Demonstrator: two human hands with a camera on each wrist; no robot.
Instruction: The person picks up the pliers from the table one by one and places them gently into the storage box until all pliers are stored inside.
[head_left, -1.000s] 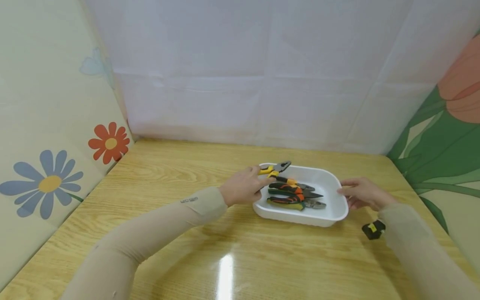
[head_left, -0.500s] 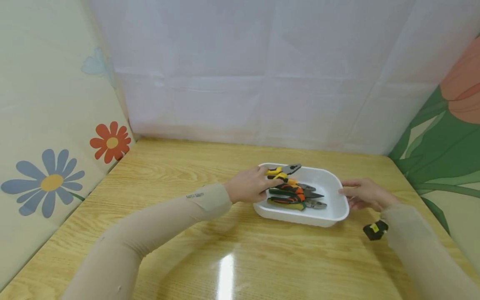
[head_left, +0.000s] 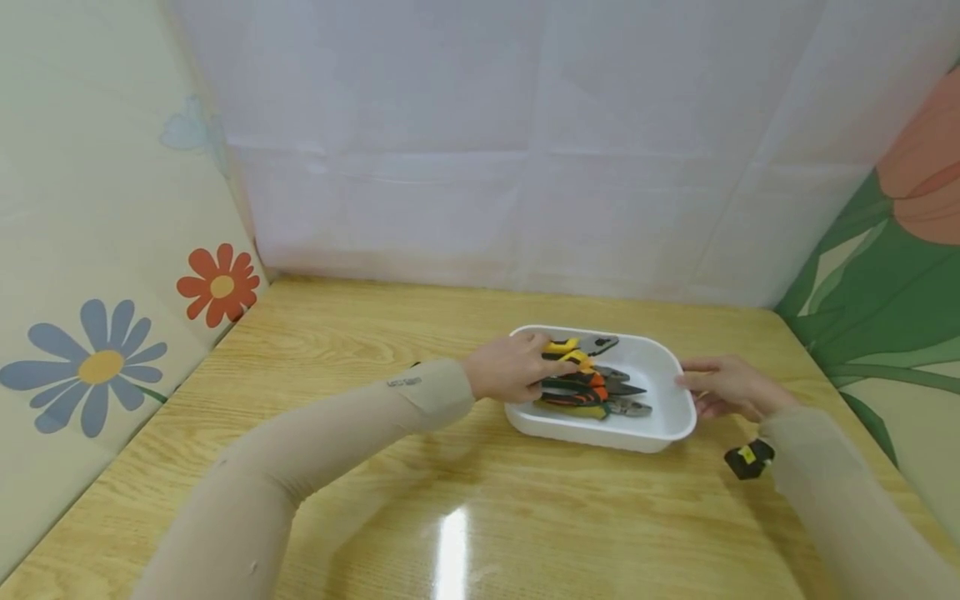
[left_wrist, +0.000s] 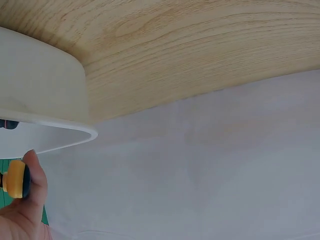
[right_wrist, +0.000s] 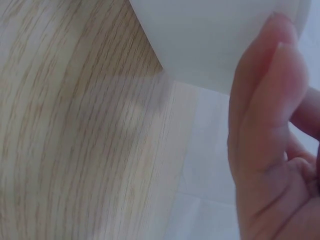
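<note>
A white plastic tray (head_left: 592, 434) stands on the wooden table, right of centre in the head view. My left hand (head_left: 510, 367) reaches over its left end and grips yellow-and-black pliers (head_left: 597, 344) by the handles, their grey head pointing right over the tray's far side. In the left wrist view the yellow-and-black handle end (left_wrist: 19, 179) shows beside the left thumb. Several other pliers (head_left: 573, 398) with orange, black and green handles lie in the tray, partly covered by my left hand. My right hand (head_left: 727, 388) holds the tray's right rim, fingers along its outer wall.
A small black block with a yellow mark (head_left: 749, 459) shows beside the right sleeve. White sheeting (head_left: 420, 217) hangs behind the wooden table (head_left: 375, 525), with flower-printed panels (head_left: 82, 208) at both sides.
My left hand has moved right and lowered the yellow-and-black pliers from over the tray's far left rim to within the tray's outline. My right hand and the tray have stayed in place.
</note>
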